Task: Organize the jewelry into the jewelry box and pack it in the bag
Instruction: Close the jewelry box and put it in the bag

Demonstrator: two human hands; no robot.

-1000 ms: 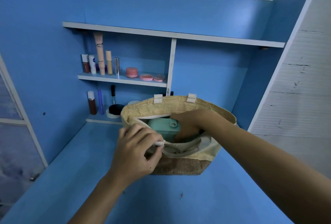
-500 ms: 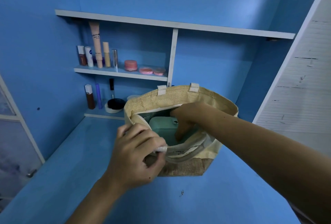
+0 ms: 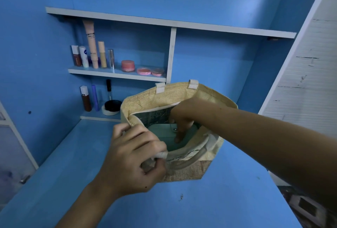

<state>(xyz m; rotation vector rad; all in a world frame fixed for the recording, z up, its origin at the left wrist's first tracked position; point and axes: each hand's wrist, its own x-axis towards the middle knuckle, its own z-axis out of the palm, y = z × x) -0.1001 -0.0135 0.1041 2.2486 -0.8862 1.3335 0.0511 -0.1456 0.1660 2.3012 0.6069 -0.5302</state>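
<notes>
On the blue counter (image 3: 228, 207), my left hand (image 3: 131, 156) grips the tan woven bag (image 3: 182, 92) by its rim, holding it open; my right hand (image 3: 182, 118) fingers curl down onto the mint-green jewelry box (image 3: 160, 133) inside. I seat it flat before letting go.

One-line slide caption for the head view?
Left hand grips the jute bag rim while right hand lowers the teal jewelry box inside.

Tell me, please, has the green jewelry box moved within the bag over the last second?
Yes: the jewelry box has sunk deeper, lying lower below the bag rim, with the right hand on it.
</notes>
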